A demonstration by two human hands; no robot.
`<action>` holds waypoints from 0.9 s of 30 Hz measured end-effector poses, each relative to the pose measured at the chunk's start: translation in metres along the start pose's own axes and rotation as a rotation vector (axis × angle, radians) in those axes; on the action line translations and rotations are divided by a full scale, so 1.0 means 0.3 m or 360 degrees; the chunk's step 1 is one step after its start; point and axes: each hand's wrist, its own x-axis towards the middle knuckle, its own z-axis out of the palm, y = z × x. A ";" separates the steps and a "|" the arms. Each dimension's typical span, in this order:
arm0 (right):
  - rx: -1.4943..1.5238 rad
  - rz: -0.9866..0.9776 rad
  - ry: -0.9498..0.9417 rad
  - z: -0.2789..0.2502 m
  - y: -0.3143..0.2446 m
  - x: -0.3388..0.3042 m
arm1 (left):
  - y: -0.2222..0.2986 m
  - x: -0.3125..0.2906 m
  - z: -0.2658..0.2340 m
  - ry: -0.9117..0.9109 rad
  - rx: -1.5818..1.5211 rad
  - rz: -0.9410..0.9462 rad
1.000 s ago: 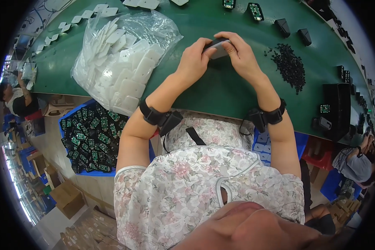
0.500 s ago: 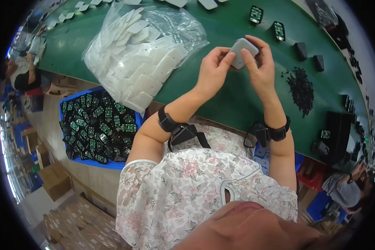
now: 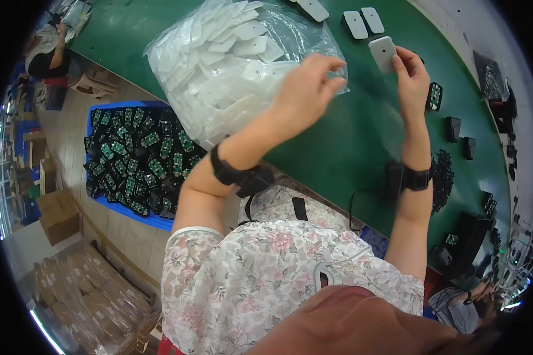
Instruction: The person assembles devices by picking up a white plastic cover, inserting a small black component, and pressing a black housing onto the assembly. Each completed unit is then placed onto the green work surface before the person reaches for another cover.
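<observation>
My right hand (image 3: 413,81) pinches a white rounded rectangular plastic cover (image 3: 382,53) with a small dark hole, over the far part of the green table (image 3: 343,154). My left hand (image 3: 307,93) holds nothing; its thumb and fingers are apart, and it is in the air over the right edge of a clear plastic bag (image 3: 333,44). Inside this bag lie many loose white covers (image 3: 251,46). Two assembled white pieces (image 3: 355,25) lie side by side beyond my right hand.
Right of my right hand are a black housing with a green circuit board (image 3: 435,97), two black blocks (image 3: 453,129) and a pile of small black parts (image 3: 443,186). A blue crate (image 3: 130,215) of circuit-board housings stands at the left. Co-workers sit at both sides.
The white piece was between both hands; now only my right hand has it, farther away and to the right. My left hand has let go and opened. The head view has shifted.
</observation>
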 end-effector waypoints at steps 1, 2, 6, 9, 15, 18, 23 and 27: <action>-0.0005 -0.0007 0.0002 -0.014 0.028 0.033 | 0.003 0.007 -0.045 0.0064 0.0126 0.0000; -0.0214 0.0016 -0.0012 -0.027 0.063 0.060 | -0.003 0.017 -0.099 0.0107 0.0317 0.0102; -0.0756 0.0107 -0.0120 -0.022 0.171 0.143 | -0.132 0.090 -0.287 0.0194 0.0972 0.0470; -0.0860 0.0069 -0.0198 -0.018 0.202 0.166 | -0.198 0.133 -0.338 -0.0026 0.1446 0.0484; -0.1427 0.0009 -0.0241 -0.036 0.174 0.187 | -0.257 0.219 -0.278 -0.0308 0.2143 0.0054; -0.1493 -0.0034 -0.0233 -0.062 0.150 0.179 | -0.258 0.259 -0.243 -0.0315 0.2338 0.0031; -0.1637 -0.0393 -0.0010 -0.073 0.152 0.134 | -0.290 0.284 -0.260 -0.0588 0.2458 -0.0030; -0.1351 -0.0782 0.0278 -0.121 0.101 -0.025 | -0.293 0.279 -0.300 -0.0525 0.2434 -0.0066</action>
